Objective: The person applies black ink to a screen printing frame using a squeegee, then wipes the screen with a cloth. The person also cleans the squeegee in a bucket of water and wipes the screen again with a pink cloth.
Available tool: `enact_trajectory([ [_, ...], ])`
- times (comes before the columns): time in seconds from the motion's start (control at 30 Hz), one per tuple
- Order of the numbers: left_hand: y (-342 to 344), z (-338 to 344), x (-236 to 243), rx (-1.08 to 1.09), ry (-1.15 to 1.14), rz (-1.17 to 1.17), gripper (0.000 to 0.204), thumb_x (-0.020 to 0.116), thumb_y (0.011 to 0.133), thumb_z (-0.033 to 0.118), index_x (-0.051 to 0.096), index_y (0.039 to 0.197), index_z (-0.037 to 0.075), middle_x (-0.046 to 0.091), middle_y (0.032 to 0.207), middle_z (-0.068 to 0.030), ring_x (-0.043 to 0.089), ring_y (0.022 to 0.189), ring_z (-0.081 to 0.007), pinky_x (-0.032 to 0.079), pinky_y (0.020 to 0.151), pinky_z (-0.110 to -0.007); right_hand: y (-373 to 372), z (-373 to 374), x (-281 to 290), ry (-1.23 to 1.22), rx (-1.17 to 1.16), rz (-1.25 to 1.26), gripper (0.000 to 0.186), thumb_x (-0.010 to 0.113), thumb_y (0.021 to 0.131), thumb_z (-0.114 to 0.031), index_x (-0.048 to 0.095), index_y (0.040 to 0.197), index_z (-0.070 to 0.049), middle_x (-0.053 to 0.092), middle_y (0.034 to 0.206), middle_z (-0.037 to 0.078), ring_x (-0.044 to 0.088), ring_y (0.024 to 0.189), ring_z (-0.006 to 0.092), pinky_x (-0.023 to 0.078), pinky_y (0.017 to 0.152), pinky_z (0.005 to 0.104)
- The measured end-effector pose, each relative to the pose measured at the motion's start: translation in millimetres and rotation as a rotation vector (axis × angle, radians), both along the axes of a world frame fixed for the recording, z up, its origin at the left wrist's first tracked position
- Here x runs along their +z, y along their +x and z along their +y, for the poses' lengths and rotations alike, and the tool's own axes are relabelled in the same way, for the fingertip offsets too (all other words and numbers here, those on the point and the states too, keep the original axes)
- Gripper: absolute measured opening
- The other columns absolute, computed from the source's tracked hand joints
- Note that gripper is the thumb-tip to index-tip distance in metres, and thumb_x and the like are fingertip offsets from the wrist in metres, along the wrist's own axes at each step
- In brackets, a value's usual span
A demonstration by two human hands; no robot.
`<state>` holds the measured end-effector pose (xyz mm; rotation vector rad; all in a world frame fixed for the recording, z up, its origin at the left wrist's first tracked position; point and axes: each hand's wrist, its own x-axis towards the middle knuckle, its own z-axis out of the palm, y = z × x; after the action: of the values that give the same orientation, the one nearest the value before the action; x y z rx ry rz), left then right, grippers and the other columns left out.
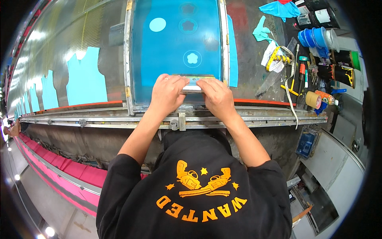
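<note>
A metal-framed printing screen (128, 59) with a blue mesh lies on the long table in front of me, with round and flower-shaped stencil marks on it. Both hands grip a squeegee (193, 84) near the screen's near edge. My left hand (167, 93) holds its left end and my right hand (215, 97) holds its right end. Most of the squeegee is hidden under my fingers. Blue fabric (232, 51) sticks out from under the screen's right side.
Several light blue cut garment pieces (85, 77) lie in a row to the left. Metal rails (258, 117) run along the table's near edge. At right sit stacked blue cups (312, 38), tape rolls (313, 99), a measuring tape (292, 79), tools and rags.
</note>
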<state>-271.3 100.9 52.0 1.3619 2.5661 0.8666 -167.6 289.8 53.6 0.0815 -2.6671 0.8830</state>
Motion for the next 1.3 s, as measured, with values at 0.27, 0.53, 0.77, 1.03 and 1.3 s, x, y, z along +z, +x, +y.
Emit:
enact_trajectory([
  [0.27,12,-11,-9,-0.05,-0.048,-0.091,0.042,0.072,0.069,0.005,0.07,0.11,0.01,0.072,0.104,-0.0068,0.067,0.101,-0.0257,0.048,0.088,-0.041,15,-4,-11,-0.007,0.056,-0.043,0.026,0.065,0.078,0.002,0.067,0.104,-0.002,0.071,0.099,0.013,0.069,0.093,0.0313,0.055,0.081,0.0421],
  [0.53,-106,51,-8,-0.018,-0.051,-0.048,0.018,0.075,0.076,0.02,0.074,0.093,0.013,0.07,0.085,-0.0084,0.068,0.083,-0.0306,0.051,0.074,-0.043,-92,53,2,0.046,0.001,-0.079,0.03,0.066,0.08,-0.001,0.069,0.108,-0.009,0.071,0.096,0.011,0.068,0.093,0.0332,0.055,0.078,0.0449],
  [0.77,-131,72,-22,0.074,-0.076,-0.13,0.015,0.079,0.079,0.026,0.075,0.085,0.014,0.072,0.086,-0.0088,0.069,0.082,-0.0333,0.054,0.07,-0.046,-129,62,-10,0.177,-0.063,-0.266,0.009,0.069,0.083,-0.008,0.065,0.091,-0.008,0.067,0.088,0.01,0.066,0.089,0.0346,0.053,0.072,0.0479],
  [1.03,-41,27,-41,0.084,0.024,0.083,0.022,0.071,0.071,0.005,0.073,0.089,0.016,0.068,0.086,-0.0045,0.065,0.083,-0.0265,0.049,0.071,-0.041,-48,19,-23,0.221,-0.048,-0.056,0.014,0.064,0.075,-0.003,0.06,0.087,-0.008,0.059,0.081,0.007,0.061,0.079,0.0279,0.051,0.068,0.0417],
  [1.3,-92,50,5,0.038,-0.143,-0.17,0.02,0.082,0.075,0.031,0.076,0.086,0.016,0.072,0.085,-0.0087,0.07,0.082,-0.0336,0.055,0.07,-0.045,-83,49,4,0.136,0.016,-0.186,0.02,0.072,0.077,-0.006,0.066,0.096,-0.01,0.067,0.087,0.01,0.066,0.085,0.0338,0.053,0.068,0.0463],
])
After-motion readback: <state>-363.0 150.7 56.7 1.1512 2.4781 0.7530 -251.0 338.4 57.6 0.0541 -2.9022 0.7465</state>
